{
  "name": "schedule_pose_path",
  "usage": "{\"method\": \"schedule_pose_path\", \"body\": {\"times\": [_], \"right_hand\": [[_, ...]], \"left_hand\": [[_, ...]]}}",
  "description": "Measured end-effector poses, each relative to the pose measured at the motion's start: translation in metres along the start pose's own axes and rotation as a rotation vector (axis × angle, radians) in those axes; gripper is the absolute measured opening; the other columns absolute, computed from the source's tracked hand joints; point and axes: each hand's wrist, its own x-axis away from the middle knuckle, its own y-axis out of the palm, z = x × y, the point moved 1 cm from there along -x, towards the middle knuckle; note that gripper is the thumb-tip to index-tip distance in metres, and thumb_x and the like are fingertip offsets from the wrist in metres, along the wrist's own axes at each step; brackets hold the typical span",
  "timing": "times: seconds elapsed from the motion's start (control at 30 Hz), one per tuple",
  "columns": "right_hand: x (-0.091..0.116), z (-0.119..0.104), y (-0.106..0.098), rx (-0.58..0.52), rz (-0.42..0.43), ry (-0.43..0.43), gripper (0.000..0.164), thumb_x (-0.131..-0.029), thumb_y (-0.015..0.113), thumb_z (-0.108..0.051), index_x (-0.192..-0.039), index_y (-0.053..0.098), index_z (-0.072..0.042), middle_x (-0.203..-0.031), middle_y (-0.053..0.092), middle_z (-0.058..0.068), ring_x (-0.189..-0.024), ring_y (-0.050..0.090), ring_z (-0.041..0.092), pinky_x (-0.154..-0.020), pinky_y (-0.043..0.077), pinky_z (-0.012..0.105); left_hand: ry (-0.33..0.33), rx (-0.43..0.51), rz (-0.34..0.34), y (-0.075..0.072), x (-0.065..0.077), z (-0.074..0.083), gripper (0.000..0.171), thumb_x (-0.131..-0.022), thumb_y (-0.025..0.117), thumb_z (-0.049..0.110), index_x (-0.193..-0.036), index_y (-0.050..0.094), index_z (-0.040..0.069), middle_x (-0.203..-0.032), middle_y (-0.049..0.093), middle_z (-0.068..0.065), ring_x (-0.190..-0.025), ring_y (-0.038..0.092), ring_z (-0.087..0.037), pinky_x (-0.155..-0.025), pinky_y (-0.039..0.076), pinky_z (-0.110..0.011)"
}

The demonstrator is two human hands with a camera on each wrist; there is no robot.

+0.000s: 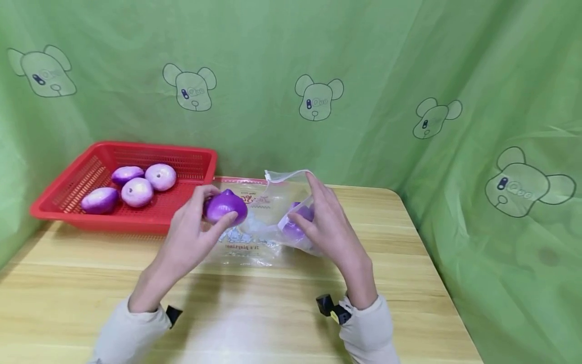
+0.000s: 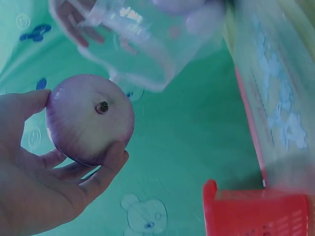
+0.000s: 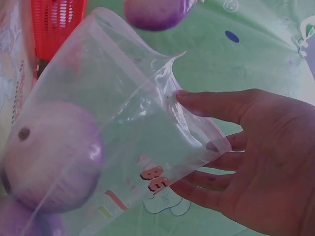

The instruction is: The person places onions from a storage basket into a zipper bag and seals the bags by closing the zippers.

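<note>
In my left hand (image 1: 188, 227) is a purple onion (image 1: 227, 207), held between the thumb and the fingers. The left wrist view shows this onion (image 2: 91, 118) with its stubby dark end toward the camera. With my right hand (image 1: 329, 222) I hold a clear plastic zip bag (image 1: 293, 184) by its mouth, which gapes toward the left hand. In the right wrist view the thumb and fingers lie at the rim of the bag (image 3: 133, 98). Onions (image 3: 54, 157) sit in the bottom of this bag. The held onion is just left of the bag's mouth.
A red plastic basket (image 1: 206, 169) with several purple onions (image 1: 137, 192) stands at the back left. Beneath the hands, a printed clear bag (image 1: 241, 253) lies flat on the wooden table (image 1: 254, 323). A green curtain (image 1: 254, 131) hangs close behind and at the sides.
</note>
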Motion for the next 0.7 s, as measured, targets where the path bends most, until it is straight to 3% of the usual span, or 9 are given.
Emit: {"method": "schedule_pose_path", "body": {"times": [0.23, 0.4, 0.5, 0.7], "right_hand": [[0.003, -0.010, 0.002, 0.008, -0.016, -0.063, 0.089, -0.091, 0.074, -0.027, -0.158, 0.020, -0.008, -0.161, 0.029, 0.012, -0.146, 0.029, 0.030, -0.118, 0.027, 0.047], [0.004, -0.014, 0.007, 0.007, -0.040, -0.073, 0.088, -0.091, 0.074, -0.026, -0.158, 0.021, -0.007, -0.160, 0.030, 0.015, -0.146, 0.030, 0.030, -0.117, 0.029, 0.046], [0.004, -0.014, 0.008, 0.007, -0.047, -0.065, 0.087, -0.092, 0.073, -0.026, -0.158, 0.020, -0.006, -0.160, 0.029, 0.016, -0.146, 0.029, 0.031, -0.117, 0.028, 0.046], [0.003, -0.012, 0.007, -0.007, -0.028, -0.061, 0.087, -0.092, 0.073, -0.025, -0.158, 0.019, -0.005, -0.160, 0.028, 0.017, -0.146, 0.030, 0.031, -0.117, 0.029, 0.046]], "left_hand": [[0.100, -0.116, 0.017, 0.021, 0.009, 0.013, 0.054, -0.091, 0.071, 0.042, -0.127, 0.051, 0.007, -0.116, 0.062, -0.010, -0.099, 0.062, -0.022, -0.077, 0.056, -0.040], [0.107, -0.245, 0.014, 0.036, 0.013, 0.009, 0.057, -0.092, 0.068, 0.048, -0.127, 0.053, 0.005, -0.114, 0.063, -0.015, -0.103, 0.060, -0.028, -0.078, 0.055, -0.046], [0.090, -0.283, -0.024, 0.041, 0.015, 0.007, 0.059, -0.094, 0.064, 0.049, -0.131, 0.053, 0.004, -0.119, 0.062, -0.016, -0.108, 0.059, -0.030, -0.083, 0.054, -0.048], [0.062, -0.263, -0.132, 0.041, 0.017, 0.008, 0.062, -0.098, 0.058, 0.047, -0.143, 0.046, 0.006, -0.140, 0.053, -0.016, -0.129, 0.052, -0.031, -0.102, 0.046, -0.051]]}}
